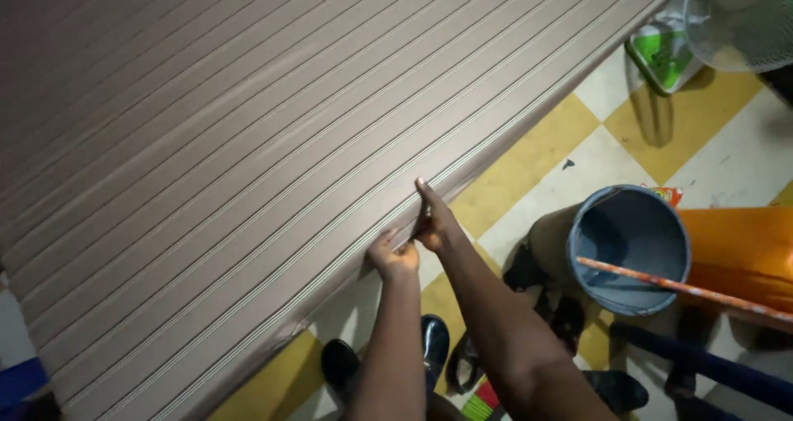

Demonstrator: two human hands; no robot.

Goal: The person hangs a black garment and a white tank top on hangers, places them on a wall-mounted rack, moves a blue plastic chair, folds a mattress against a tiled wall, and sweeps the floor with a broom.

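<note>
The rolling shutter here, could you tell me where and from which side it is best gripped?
Probably low down, near the bottom edge, coming from the front. The rolling shutter is flat ribbed slats with no handle in view, so the grooves between slats are the only purchase. The left hand and right hand press fingertips into one such groove there.

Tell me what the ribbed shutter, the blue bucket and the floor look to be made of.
Shutter: likely painted metal, matte brown, with long ribbed slats. Blue bucket: probably plastic, smooth with a thin moulded rim. Floor: seemingly tile or vinyl, a scuffed yellow and white checker.
</note>
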